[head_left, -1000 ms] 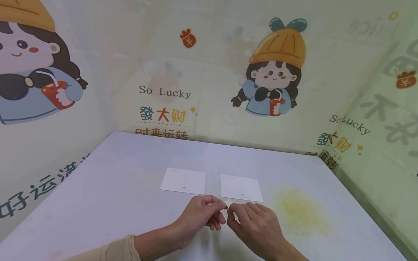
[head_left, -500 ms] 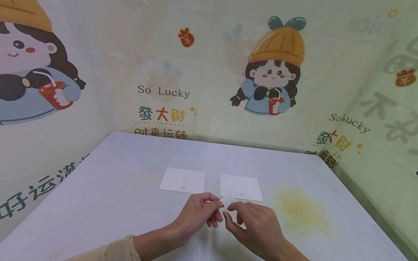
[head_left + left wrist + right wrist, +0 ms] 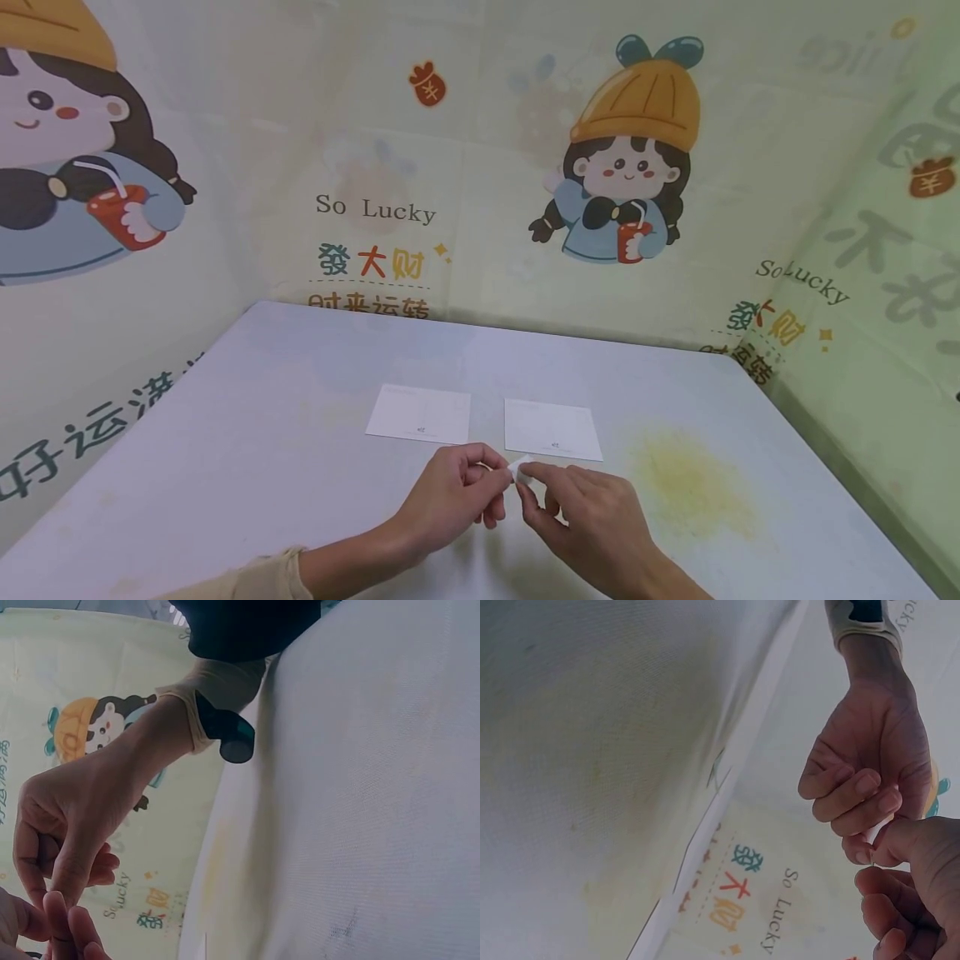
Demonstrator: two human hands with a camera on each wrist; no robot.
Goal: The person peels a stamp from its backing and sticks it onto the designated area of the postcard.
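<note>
In the head view my left hand pinches a small white piece of paper or sticker between thumb and index finger. At its other edge, my right hand pinches the piece with thumb and index fingertips. Its exact kind is too small to tell. Both hands are above the table, their fingertips almost meeting. Beyond them two white cards with postcard-like print lie flat: a left card and a right card. The right wrist view has the left hand with curled fingers facing the right hand.
The white table has a yellow stain on its right side. A printed cloth with cartoon figures and lettering hangs behind and along the sides.
My right thumb and index finger parted from the white piece, showing more of it, then closed on it again. The left hand keeps its pinch. Both cards stay in place.
</note>
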